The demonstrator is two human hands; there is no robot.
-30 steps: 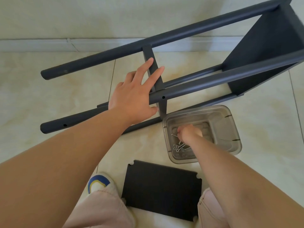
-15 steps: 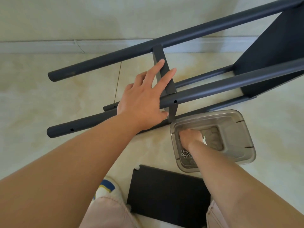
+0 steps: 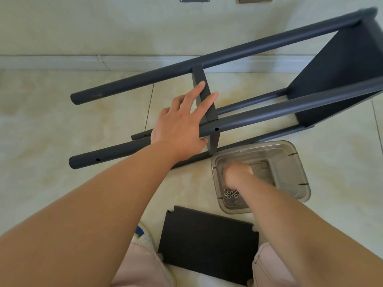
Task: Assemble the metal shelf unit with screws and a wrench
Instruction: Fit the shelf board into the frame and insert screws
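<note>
Cream marbled floor tiles fill most of the view, meeting a pale wall along a low skirting line. Across the tiles lies the dark grey metal shelf frame on its side, its long round poles running from lower left to upper right, with one dark shelf panel already fixed between them at the far right end and a narrow flat crossbar spanning the two upper poles nearer the middle. A second, loose black shelf panel lies flat on the floor at the bottom of the view, between the person's knees in pale pink trousers, with the toe of a white shoe just beside its left corner. To the right of the frame, touching or nearly touching the lowest pole, sits a clear plastic tub. The left hand rests on the near upper pole with its palm down and its fingers stretched out straight, two of them lying along either side of the crossbar; it grips nothing. The right hand reaches down into the tub with its fingers curled under, but whether it has hold of anything cannot be told. A small cluster of silver nuts and screws lies on the tub's bottom, just beside the wrist.
</note>
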